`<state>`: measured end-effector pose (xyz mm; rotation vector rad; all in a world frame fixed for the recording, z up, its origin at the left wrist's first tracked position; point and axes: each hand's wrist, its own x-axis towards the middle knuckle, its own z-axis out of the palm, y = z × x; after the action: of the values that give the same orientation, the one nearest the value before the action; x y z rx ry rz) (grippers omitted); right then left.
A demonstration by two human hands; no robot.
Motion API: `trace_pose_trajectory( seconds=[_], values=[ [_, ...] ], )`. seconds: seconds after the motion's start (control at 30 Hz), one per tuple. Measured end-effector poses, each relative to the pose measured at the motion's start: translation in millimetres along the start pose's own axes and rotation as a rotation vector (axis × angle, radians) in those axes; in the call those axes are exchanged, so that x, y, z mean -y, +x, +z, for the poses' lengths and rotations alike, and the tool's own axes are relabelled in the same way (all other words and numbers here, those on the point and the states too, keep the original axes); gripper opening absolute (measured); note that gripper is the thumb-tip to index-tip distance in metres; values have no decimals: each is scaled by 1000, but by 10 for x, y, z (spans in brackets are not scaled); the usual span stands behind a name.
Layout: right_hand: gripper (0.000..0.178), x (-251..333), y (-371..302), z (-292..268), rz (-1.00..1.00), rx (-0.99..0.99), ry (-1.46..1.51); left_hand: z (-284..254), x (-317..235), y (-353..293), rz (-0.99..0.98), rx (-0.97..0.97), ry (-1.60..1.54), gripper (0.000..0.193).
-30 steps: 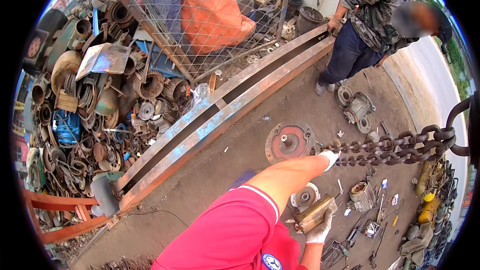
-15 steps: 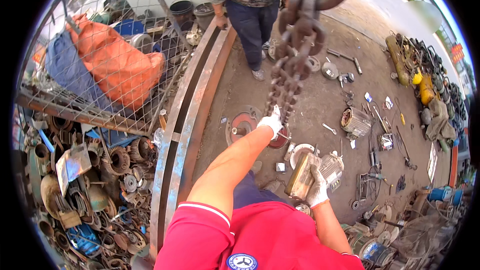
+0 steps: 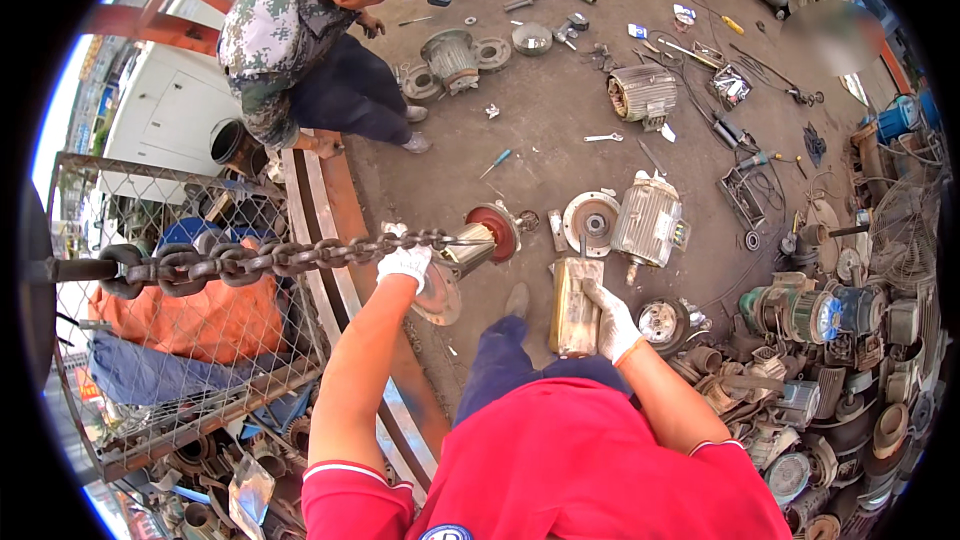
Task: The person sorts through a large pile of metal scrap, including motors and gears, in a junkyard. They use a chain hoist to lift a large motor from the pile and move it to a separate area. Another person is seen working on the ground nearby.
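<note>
A heavy rusty chain (image 3: 240, 262) stretches from the left edge toward the middle of the view. My left hand (image 3: 404, 262), in a white glove, is closed around it near its far end. Just beyond hangs or stands a motor rotor (image 3: 468, 248) with a red round end flange (image 3: 500, 225); how the chain meets it is unclear. A grey disc (image 3: 437, 295) lies partly behind my left hand. My right hand (image 3: 615, 320), gloved too, grips a worn, yellowish-brown rectangular block (image 3: 576, 306) along its right side.
A finned motor housing (image 3: 648, 220) and a round flange (image 3: 592, 223) lie ahead. A co-worker (image 3: 300, 60) in camouflage bends over the rusty steel beam (image 3: 335, 200) at left. A wrench (image 3: 603, 137) and screwdriver (image 3: 496, 162) lie on the ground. Motor parts (image 3: 800, 390) pile up at right.
My view has swung, so the chain now runs in from the left. The co-worker now shows bent over the beam. Both hands keep their holds.
</note>
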<state>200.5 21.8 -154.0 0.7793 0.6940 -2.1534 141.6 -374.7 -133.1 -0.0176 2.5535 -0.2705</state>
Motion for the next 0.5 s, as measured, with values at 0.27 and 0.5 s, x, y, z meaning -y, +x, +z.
trace_pose_trajectory(
  seconds=[0.27,0.5],
  values=[
    [45,130,-78,-210,-61,-35,57,-118,-11,-68,87,6,304,56],
    [42,209,-54,-180,-81,-56,48,-73,77,-115,53,48,229,56]
  ],
)
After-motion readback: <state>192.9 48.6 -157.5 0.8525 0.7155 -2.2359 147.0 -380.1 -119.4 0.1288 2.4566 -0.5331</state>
